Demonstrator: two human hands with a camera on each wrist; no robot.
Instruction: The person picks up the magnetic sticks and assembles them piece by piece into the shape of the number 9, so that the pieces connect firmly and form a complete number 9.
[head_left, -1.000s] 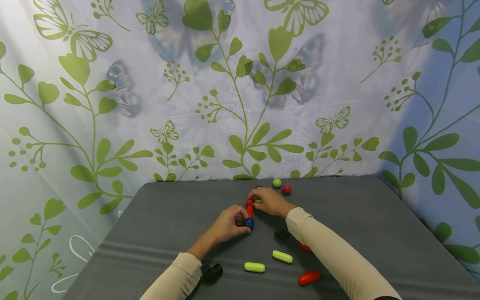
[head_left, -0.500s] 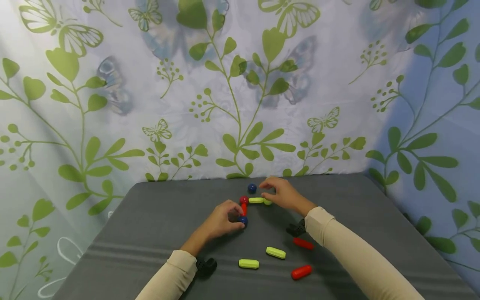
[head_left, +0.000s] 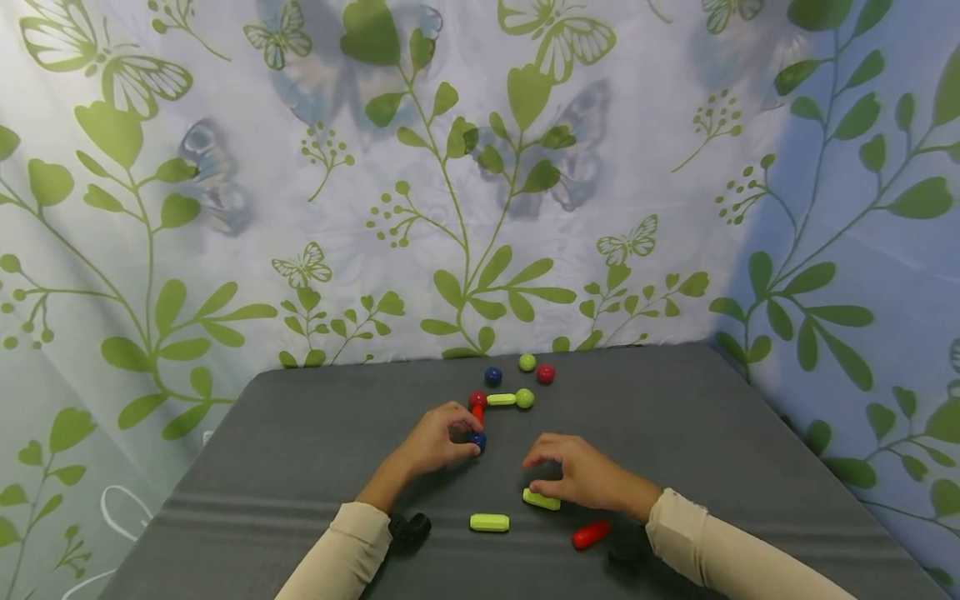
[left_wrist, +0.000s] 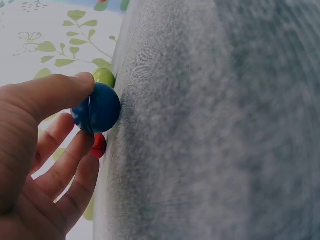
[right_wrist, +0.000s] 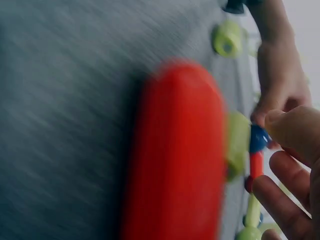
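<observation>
My right hand (head_left: 581,475) is hanging over the grey cloth-covered table (head_left: 315,433), thumb and fingers bent and well apart, with nothing showing between them. A faceted yellow-green plastic-looking bar (head_left: 544,501) is lying just below my thumb, on the side toward my body; whether I am touching it, I cannot tell. Its long axis is running mostly sideways, the right end slanting slightly toward me, and my right hand is clearly the nearer one. A glossy red rounded bar (head_left: 591,534) is lying beyond it to the right, slanting the other way, and a second yellow-green bar (head_left: 489,522) is resting to the left, almost straight across.

My left hand (head_left: 433,442) is pinching a shiny dark-blue ball (head_left: 479,442) between thumb and fingers. From that ball a slim red bar (head_left: 477,414) is running away from me to a glossy red ball (head_left: 477,400), where a pale yellow-green connecting bar (head_left: 501,400) is turning rightward to a lime-green ball (head_left: 525,398).
</observation>
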